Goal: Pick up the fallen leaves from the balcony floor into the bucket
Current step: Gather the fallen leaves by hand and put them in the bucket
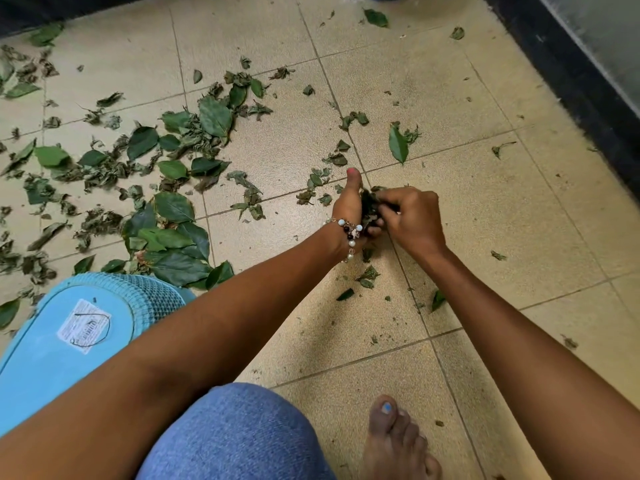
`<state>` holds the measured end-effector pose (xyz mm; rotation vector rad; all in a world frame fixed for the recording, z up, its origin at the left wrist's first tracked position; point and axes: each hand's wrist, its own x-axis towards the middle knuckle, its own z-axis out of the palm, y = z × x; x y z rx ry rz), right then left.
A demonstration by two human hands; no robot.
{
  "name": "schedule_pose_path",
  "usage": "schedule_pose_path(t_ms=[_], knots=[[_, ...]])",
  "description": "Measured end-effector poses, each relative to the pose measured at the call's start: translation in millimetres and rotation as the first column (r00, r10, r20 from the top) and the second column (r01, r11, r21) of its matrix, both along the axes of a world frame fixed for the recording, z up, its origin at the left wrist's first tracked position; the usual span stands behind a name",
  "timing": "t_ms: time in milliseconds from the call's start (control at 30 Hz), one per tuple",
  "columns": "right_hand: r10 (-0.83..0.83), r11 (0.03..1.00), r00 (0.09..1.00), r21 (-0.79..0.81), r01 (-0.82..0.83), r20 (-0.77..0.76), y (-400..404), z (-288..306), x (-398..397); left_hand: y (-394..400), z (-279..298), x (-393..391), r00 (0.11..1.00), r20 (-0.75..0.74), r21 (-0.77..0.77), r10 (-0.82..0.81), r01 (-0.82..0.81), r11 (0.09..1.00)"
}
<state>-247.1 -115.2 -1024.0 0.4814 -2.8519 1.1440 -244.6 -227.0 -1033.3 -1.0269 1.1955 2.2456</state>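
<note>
While both hands meet, left hand (348, 206) cups a leaf clump (369, 209) and right hand (412, 216) pinches it. Beige tile floor (485, 202) underneath; loose leaves (166, 174) scattered left of them.

Green leaves (180, 161) scattered; blue bucket (69, 341) bottom-left.

Beaded bracelet (348, 233), blue jeans (235, 434), bare foot (398, 441)

A home balcony: a floor of beige square ceramic tiles (450, 216) with grey grout lines, strewn with fallen green leaves (166, 168), bordered by a dark raised threshold (568, 74) beneath a grey pane, with a light-blue plastic bucket (69, 341) standing on it.
</note>
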Motion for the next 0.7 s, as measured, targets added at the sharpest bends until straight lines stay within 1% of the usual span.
schedule_pose_path(t_ms=[33,67,100,133,167,200,233,267,300,333,367,400,433,467,500,533,567,600,633,667,700], knots=[[0.048,0.996,0.998,0.071,-0.046,-0.034,-0.6,-2.4,2.4,1.6,-1.5,3.5,0.999,-0.019,0.011,-0.030,0.030,0.999],[0.089,0.989,0.995,0.121,-0.084,-0.034,-0.2,-3.0,4.9,2.1,-4.3,1.6,0.999,-0.025,0.001,-0.032,0.032,1.000],[0.126,0.981,0.992,0.148,-0.124,-0.002,0.6,-1.9,6.5,0.3,-3.1,-2.4,1.000,-0.016,-0.006,-0.013,0.013,1.000],[0.173,0.970,0.984,0.166,-0.179,0.052,2.2,-0.1,7.5,1.6,-6.6,4.3,0.999,-0.046,-0.006,0.010,-0.010,1.000],[0.232,0.952,0.965,0.176,-0.250,0.121,5.0,2.2,9.1,0.8,-11.2,0.0,0.997,-0.073,-0.042,0.029,-0.032,0.999],[0.275,0.930,0.941,0.192,-0.312,0.197,8.3,3.6,9.9,6.5,-13.5,3.0,0.994,-0.019,-0.084,0.104,-0.105,0.991],[0.299,0.918,0.917,0.185,-0.352,0.263,12.7,5.1,11.5,15.0,-14.1,3.0,0.995,0.025,-0.203,0.094,-0.087,0.975],[0.301,0.926,0.899,0.127,-0.355,0.319,17.3,6.7,12.7,18.7,-32.5,17.5,0.999,0.044,-0.232,0.024,-0.013,0.973],[0.283,0.952,0.887,0.006,-0.306,0.366,21.9,9.5,13.9,29.6,-40.0,70.3,0.988,-0.036,-0.262,-0.149,0.135,0.956],[0.248,0.968,0.881,-0.149,-0.204,0.403,26.8,13.9,17.0,51.7,-52.5,134.4,0.948,-0.114,-0.390,-0.298,0.233,0.891],[0.193,0.956,0.880,-0.287,-0.068,0.434,31.7,18.6,19.4,70.9,-70.8,197.5,0.879,-0.073,-0.487,-0.471,0.381,0.786],[0.121,0.927,0.881,-0.370,0.064,0.458,37.7,22.9,21.9,90.1,-85.7,245.5,0.769,0.141,-0.470,-0.624,0.607,0.641],[0.043,0.915,0.881,-0.373,0.155,0.471,44.4,25.6,24.0,98.5,-96.7,276.0,0.588,0.296,-0.437,-0.753,0.784,0.440],[-0.031,0.932,0.881,-0.304,0.196,0.472,52.3,26.9,25.7,110.7,-95.1,296.8,0.535,0.363,-0.421,-0.763,0.824,0.379],[-0.088,0.970,0.878,-0.161,0.184,0.471,60.8,26.7,27.5,96.8,-67.6,260.7,0.539,0.347,-0.398,-0.767,0.825,0.400],[-0.128,0.991,0.869,0.032,0.128,0.479,68.1,25.8,29.7,84.4,-44.2,226.5,0.632,0.339,-0.376,-0.697,0.770,0.515],[-0.164,0.972,0.852,0.227,0.055,0.498,74.6,24.4,33.8,64.1,-29.6,179.6,0.747,0.263,-0.423,-0.610,0.658,0.623],[-0.203,0.925,0.824,0.380,-0.016,0.529,79.6,21.5,38.9,40.2,-6.4,124.4,0.892,0.219,-0.241,-0.396,0.443,0.864],[-0.237,0.877,0.791,0.475,-0.076,0.564,81.6,19.9,45.5,24.7,20.4,71.2,0.944,0.138,-0.167,-0.301,0.321,0.932],[-0.263,0.845,0.762,0.523,-0.114,0.592,82.3,18.2,53.2,16.7,31.5,36.5,0.993,0.067,-0.082,-0.098,0.103,0.991],[-0.268,0.830,0.755,0.541,-0.135,0.599,80.8,17.2,59.9,11.8,22.0,33.4,0.997,0.056,-0.167,0.046,-0.036,0.985]])
